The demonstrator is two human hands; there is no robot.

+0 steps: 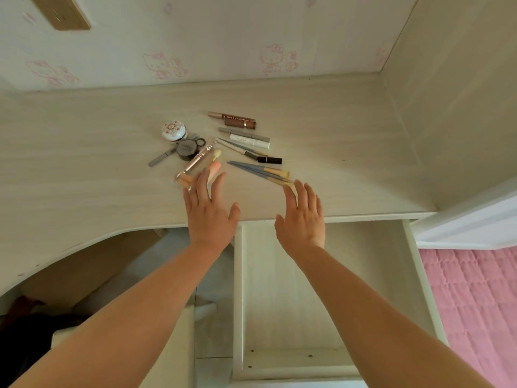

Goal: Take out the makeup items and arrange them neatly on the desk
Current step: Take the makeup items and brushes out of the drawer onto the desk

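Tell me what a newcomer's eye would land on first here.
First, two open hands, left hand and right hand, reaching forward over the desk edge, holding nothing. Just beyond them lies a loose cluster of makeup: blue-handled brushes by the right fingertips, a round floral compact at the left, brown tubes at the back. Below the hands, a drawer stands open.

A pale wood-grain desk (321,141) stood in a corner of a softly lit room.

Behind the desk ran wallpaper (223,37) printed with pink cartoon cats, with a gold socket plate (60,11) up at its left. A plain panel (461,93) closed the desk's right side. Below its front edge an open drawer (282,289) projected; a pink quilted cover (475,303) lay to the right.
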